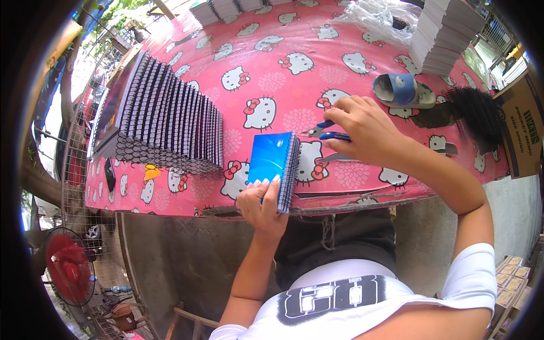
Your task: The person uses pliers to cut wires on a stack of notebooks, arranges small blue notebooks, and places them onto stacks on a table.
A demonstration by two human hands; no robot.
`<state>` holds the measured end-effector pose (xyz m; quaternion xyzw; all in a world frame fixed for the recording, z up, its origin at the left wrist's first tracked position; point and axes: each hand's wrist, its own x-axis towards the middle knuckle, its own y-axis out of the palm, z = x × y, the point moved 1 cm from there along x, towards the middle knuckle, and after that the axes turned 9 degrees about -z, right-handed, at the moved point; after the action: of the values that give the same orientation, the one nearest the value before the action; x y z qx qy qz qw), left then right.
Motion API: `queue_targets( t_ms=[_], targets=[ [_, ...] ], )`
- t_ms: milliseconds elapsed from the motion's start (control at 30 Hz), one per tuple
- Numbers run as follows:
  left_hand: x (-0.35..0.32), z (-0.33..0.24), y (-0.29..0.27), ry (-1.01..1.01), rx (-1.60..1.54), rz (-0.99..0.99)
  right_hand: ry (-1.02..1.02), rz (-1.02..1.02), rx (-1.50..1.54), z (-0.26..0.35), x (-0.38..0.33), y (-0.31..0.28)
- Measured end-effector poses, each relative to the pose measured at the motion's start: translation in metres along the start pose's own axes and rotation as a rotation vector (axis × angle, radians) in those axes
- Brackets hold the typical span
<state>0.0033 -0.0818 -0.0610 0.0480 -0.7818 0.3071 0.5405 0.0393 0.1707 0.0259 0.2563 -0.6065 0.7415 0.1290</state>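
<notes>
A small stack of blue-covered spiral notebooks [271, 156] lies near the table's front edge, its coil bindings facing right. My left hand [262, 202] grips the near end, thumb on the top cover and the other fingers at the left side. In my right hand [362, 129] is a pair of blue-handled pliers or cutters [330, 134], held with the handles apart. The metal tip points left, close to the coils at the stack's far right corner; whether it touches them I cannot tell.
A tall pile of spiral-bound notebooks [164, 116] stands on the left of the pink patterned table [266, 62]. Toward the right are a blue slipper [403, 90], a heap of black coils [475, 116], a paper stack [445, 37] and a cardboard box [521, 124]. Clear plastic [377, 20] lies at the back.
</notes>
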Motion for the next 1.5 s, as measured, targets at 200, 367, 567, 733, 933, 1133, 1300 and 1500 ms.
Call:
queue_targets(
  t_ms=[200, 367, 567, 733, 933, 1133, 1300, 1500],
  targets=[
    [0.001, 0.001, -0.001, -0.004, -0.026, 0.026, 0.327, 0.295, 0.299, -0.001, 0.013, -0.001],
    [0.002, 0.001, -0.002, 0.022, -0.013, 0.038, 0.499, 0.535, 0.428, -0.011, 0.019, -0.002],
    [0.001, 0.001, 0.0, 0.017, -0.006, 0.009, 0.065, 0.056, 0.041, 0.001, 0.009, -0.008],
    [0.003, 0.001, -0.001, 0.023, -0.024, 0.029, 0.223, 0.228, 0.122, 0.008, 0.017, -0.007],
    [0.004, 0.0, -0.001, 0.033, -0.034, 0.021, 0.038, 0.064, -0.027, 0.008, 0.019, -0.011],
    [0.003, 0.001, -0.001, 0.026, -0.029, 0.017, 0.106, 0.155, 0.096, 0.009, 0.02, -0.005],
    [0.006, 0.0, -0.002, 0.038, -0.036, 0.031, 0.83, 0.702, 0.721, -0.01, 0.033, -0.005],
    [0.004, 0.002, -0.001, 0.051, -0.024, 0.036, 0.388, 0.399, 0.19, 0.009, 0.015, -0.01]
  ],
)
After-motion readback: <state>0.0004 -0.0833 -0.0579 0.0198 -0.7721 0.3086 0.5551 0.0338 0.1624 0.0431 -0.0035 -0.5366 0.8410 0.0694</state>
